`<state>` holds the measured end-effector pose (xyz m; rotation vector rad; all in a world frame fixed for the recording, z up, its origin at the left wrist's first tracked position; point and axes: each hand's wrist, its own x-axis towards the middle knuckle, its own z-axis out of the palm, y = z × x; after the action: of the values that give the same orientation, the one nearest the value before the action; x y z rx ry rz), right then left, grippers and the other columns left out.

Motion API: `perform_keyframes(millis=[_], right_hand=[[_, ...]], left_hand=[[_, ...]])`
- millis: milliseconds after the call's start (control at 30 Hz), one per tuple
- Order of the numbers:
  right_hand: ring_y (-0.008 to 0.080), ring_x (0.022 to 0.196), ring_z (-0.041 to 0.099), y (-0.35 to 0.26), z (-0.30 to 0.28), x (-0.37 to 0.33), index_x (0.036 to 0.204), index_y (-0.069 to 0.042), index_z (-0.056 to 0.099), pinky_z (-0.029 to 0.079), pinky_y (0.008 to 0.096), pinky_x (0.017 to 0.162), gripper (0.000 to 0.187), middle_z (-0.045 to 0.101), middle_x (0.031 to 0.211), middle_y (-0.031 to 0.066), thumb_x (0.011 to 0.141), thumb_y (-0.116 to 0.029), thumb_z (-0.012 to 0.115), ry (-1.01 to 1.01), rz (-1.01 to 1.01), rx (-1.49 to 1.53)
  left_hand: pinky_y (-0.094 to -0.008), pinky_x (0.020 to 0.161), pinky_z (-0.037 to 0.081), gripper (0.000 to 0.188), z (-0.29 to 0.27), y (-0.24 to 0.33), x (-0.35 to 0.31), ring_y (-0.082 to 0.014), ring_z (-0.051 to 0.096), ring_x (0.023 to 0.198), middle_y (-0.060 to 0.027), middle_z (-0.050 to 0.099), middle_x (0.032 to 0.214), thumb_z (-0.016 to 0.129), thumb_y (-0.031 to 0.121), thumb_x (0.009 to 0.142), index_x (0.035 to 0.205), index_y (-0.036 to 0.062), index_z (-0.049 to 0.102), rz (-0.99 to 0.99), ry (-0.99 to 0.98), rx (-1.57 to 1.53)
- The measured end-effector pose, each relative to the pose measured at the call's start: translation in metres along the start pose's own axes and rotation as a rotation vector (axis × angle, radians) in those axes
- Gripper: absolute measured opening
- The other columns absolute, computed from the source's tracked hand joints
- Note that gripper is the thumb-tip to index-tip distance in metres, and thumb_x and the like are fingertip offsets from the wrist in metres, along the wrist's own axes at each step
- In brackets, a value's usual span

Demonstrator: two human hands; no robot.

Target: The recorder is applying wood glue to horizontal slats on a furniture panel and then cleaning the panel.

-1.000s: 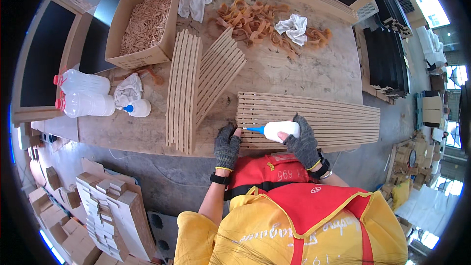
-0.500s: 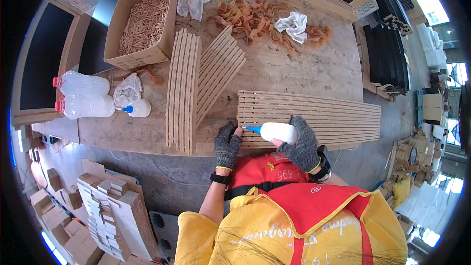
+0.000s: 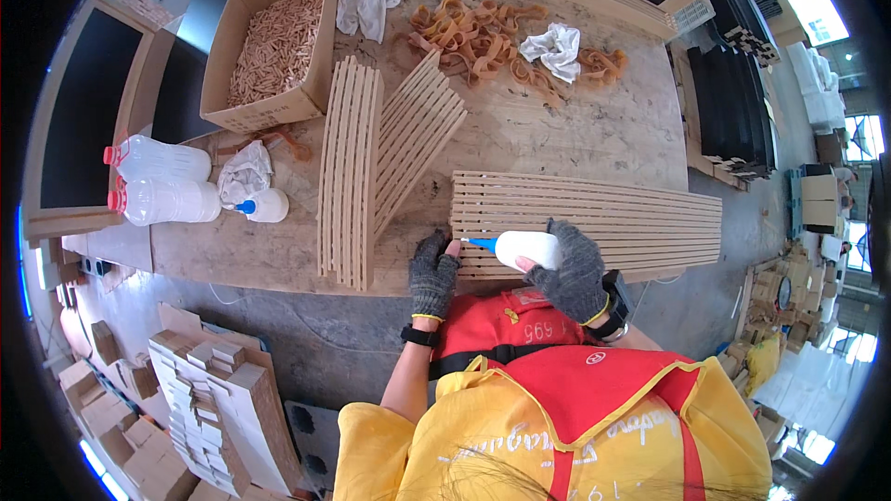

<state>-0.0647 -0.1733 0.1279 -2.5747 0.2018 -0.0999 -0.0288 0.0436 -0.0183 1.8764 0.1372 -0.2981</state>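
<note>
My right hand (image 3: pixel 573 271), in a dark grey knit glove, is closed around a white glue bottle (image 3: pixel 529 250). The bottle lies nearly level, its blue nozzle pointing left at the slats' left end. Under it, a row of light wooden slats (image 3: pixel 594 204) lies side by side along the table's near edge. My left hand (image 3: pixel 433 276), in a matching glove with a bare thumb tip, rests beside that left end. Its thumb is near the nozzle tip and its fingers are apart from the thumb, with nothing seen between them.
Left of the slats lie two more slat stacks (image 3: pixel 348 172), one angled. A cardboard box of wooden dowels (image 3: pixel 271 46), two large clear jugs (image 3: pixel 172 201), another glue bottle (image 3: pixel 269 206) and white rags (image 3: pixel 368 9) stand beyond. Tan rubber bands (image 3: pixel 478 32) lie heaped at the back.
The hands, the bottle and the slats keep nearly the same places. The whole view has shifted very slightly.
</note>
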Motion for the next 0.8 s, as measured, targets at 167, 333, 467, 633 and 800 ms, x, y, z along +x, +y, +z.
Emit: perform_keyframes(millis=[167,333,467,633,800], right_hand=[[0.0384,0.084,0.069,0.015,-0.012,-0.002,0.117,0.001,0.062,0.053,0.0467,0.074,0.068,0.068,0.091,0.0204,0.071,-0.043,0.087,-0.058,0.131,-0.052],[0.038,0.086,0.069,0.031,-0.01,-0.008,0.119,0.001,0.06,0.054,0.0461,0.076,0.071,0.068,0.093,0.021,0.071,-0.044,0.087,-0.042,0.12,-0.043],[0.0382,0.092,0.069,0.028,-0.012,-0.007,0.123,0.002,0.059,0.054,0.0451,0.079,0.073,0.068,0.1,0.0222,0.071,-0.041,0.088,0.019,0.098,0.045],[0.0391,0.096,0.068,0.024,-0.012,-0.006,0.127,0.005,0.057,0.054,0.0454,0.084,0.079,0.068,0.106,0.0239,0.07,-0.04,0.089,-0.008,0.104,0.028],[0.0366,0.093,0.069,0.021,-0.011,-0.005,0.125,0.001,0.061,0.055,0.044,0.081,0.07,0.069,0.104,0.0198,0.071,-0.036,0.088,0.032,0.014,-0.011]], left_hand=[[-0.0436,0.095,0.049,0.036,0.0,0.005,0.001,-0.0395,0.064,0.106,-0.0235,0.069,0.113,0.067,0.028,0.094,0.115,-0.0023,0.068,0.048,-0.004,0.057],[-0.0438,0.095,0.049,0.038,0.0,0.002,0.001,-0.04,0.063,0.107,-0.0238,0.068,0.115,0.066,0.029,0.095,0.115,-0.0023,0.067,0.084,0.017,0.099],[-0.0439,0.095,0.048,0.039,0.0,0.001,0.002,-0.0405,0.063,0.107,-0.0239,0.068,0.112,0.066,0.031,0.095,0.116,-0.0027,0.066,0.03,-0.018,0.052],[-0.0441,0.094,0.049,0.04,0.002,0.001,0.001,-0.0406,0.063,0.106,-0.024,0.067,0.113,0.066,0.032,0.095,0.115,-0.0029,0.066,0.075,0.016,0.095],[-0.0435,0.094,0.049,0.04,0.003,0.001,0.001,-0.0407,0.063,0.105,-0.0241,0.067,0.114,0.066,0.032,0.095,0.115,-0.0032,0.066,0.003,-0.002,0.036]])
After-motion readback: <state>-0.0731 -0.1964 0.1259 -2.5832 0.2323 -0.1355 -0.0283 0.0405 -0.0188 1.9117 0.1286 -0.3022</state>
